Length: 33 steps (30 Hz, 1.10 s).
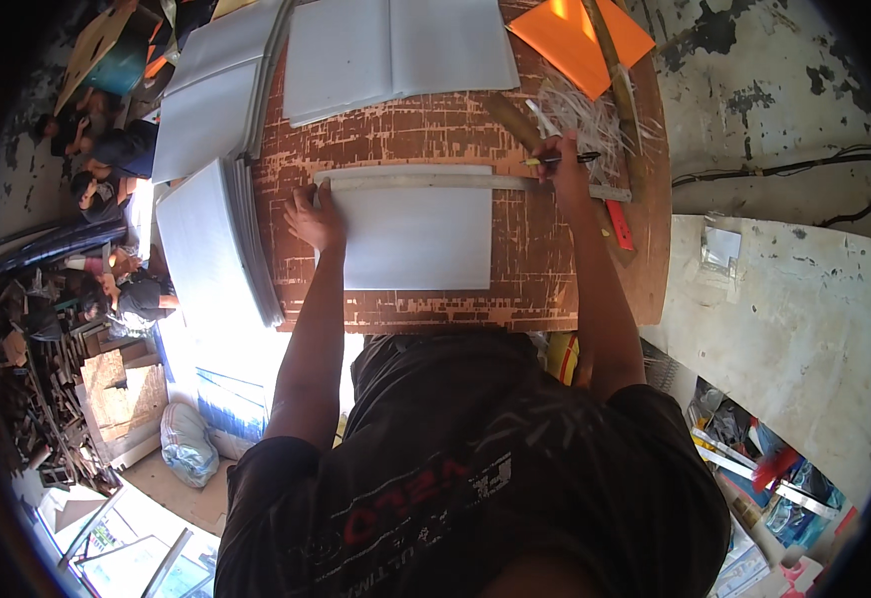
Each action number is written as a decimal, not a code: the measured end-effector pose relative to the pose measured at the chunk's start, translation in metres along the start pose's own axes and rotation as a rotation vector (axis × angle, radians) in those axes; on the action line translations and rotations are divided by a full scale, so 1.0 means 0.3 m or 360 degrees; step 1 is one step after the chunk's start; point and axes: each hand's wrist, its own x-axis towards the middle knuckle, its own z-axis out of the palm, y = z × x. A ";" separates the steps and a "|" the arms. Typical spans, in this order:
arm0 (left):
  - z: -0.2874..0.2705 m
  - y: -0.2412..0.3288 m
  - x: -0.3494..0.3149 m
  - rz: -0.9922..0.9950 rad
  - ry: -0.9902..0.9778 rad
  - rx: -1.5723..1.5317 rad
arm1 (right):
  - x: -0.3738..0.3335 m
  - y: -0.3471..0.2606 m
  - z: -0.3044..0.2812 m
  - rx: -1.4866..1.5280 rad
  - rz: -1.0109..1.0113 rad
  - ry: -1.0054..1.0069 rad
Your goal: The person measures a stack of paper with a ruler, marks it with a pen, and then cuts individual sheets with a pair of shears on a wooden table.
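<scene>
Head view: left hand is loosely spread, fingers bent and not wrapped round anything, with the thumb down on the left end of a long pale straightedge. Right hand is closed around a slim yellow-and-black tool; can't tell if it's a knife or a pen. That hand sits near the other end of the straightedge, right of the white sheet. So the sheet lies between the two hands, the straightedge running across its top edge, left hand right at its upper left corner. All of it's on a scuffed brown board. Further out: clear shredded scraps just beyond the right hand, an orange sheet past those, a red strip nearer the forearm, and a pale stack off left.
</scene>
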 end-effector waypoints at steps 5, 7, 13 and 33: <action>0.008 -0.024 0.007 -0.0002 0.0035 0.0033 | -0.048 0.022 0.080 -0.0315 0.0160 -0.0394; 0.011 -0.014 0.008 0.0003 0.0021 0.0023 | -0.052 0.072 0.089 -0.0334 0.0021 -0.0369; 0.012 -0.022 0.008 0.0012 0.0039 0.0026 | -0.051 0.119 0.118 -0.0680 -0.0080 -0.0535; 0.000 -0.007 0.001 0.0032 0.0066 0.0009 | -0.046 0.105 0.141 -0.0987 -0.0028 -0.0524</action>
